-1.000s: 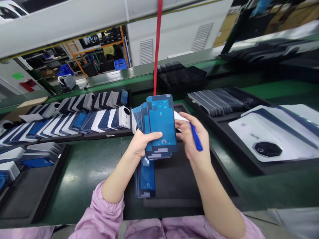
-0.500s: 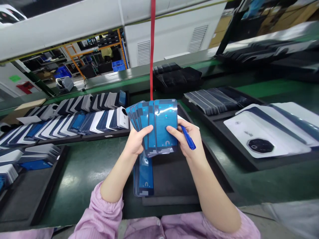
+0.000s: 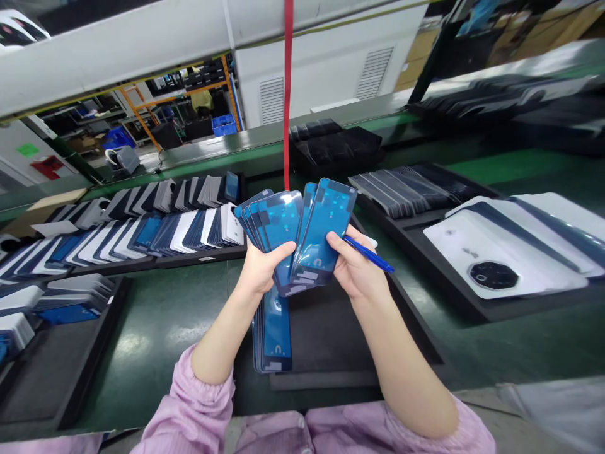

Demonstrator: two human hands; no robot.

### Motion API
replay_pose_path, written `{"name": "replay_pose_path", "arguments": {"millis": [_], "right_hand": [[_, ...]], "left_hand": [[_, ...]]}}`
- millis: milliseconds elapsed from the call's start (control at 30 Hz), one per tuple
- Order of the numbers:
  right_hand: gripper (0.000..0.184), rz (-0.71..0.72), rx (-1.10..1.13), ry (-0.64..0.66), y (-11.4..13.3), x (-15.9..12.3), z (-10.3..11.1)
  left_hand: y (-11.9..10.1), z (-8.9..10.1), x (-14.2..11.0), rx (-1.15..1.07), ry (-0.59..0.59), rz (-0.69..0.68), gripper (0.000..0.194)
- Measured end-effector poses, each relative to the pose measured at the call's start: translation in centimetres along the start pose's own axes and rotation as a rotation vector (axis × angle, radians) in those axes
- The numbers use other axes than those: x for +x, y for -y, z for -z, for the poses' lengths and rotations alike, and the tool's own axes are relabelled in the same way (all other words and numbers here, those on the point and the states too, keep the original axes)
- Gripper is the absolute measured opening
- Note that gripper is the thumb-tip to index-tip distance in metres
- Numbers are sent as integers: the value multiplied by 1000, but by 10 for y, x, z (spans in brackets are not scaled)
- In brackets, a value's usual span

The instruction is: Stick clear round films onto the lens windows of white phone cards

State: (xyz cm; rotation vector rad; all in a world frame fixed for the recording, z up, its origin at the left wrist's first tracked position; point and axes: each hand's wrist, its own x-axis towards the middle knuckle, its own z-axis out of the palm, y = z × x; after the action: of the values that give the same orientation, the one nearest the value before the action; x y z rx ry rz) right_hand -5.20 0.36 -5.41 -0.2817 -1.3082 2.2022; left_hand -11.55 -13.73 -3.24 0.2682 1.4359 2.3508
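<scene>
My left hand (image 3: pixel 263 266) is closed on a fanned stack of phone back covers (image 3: pixel 278 221), their blue-filmed inner sides facing me. My right hand (image 3: pixel 357 261) grips a couple more blue-filmed phone back covers (image 3: pixel 329 221) at their right edge, thumb on the front one. A blue pen (image 3: pixel 371 254) is tucked in that same hand and points right. The two groups overlap at their lower corners. Below my hands, another fanned stack of blue-filmed covers (image 3: pixel 276 337) rests at the left edge of a black foam tray (image 3: pixel 331 340).
At left, a long tray (image 3: pixel 184 257) holds rows of white, blue and grey covers, with another black tray (image 3: pixel 42 372) nearer me. On the right, a tray (image 3: pixel 496 310) carries large white covers (image 3: pixel 454 246). A red strap (image 3: pixel 288 94) hangs straight ahead.
My right hand has shifted slightly right, tilting its covers clockwise and spreading them from the left-hand stack. The pen has swung to a flatter angle. The lower stack stays put.
</scene>
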Motion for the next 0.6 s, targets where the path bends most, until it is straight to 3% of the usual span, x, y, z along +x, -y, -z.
{"name": "replay_pose_path", "arguments": {"millis": [200,333,467,600], "right_hand": [[38,-88,18,98,2,-3,0],[38,-75,22,79,0,-1,1],[36,1,17,-14,-1,2,5],[37,37,-25,-4,1,-1,5]], "left_hand": [[2,-3,-1,6,-74,-38,56],[-4,-1,-1,7,-62,-15,55],[-10,3,-1,35,-8,129,52],[-13,5,-2,40,45,293,43]]}}
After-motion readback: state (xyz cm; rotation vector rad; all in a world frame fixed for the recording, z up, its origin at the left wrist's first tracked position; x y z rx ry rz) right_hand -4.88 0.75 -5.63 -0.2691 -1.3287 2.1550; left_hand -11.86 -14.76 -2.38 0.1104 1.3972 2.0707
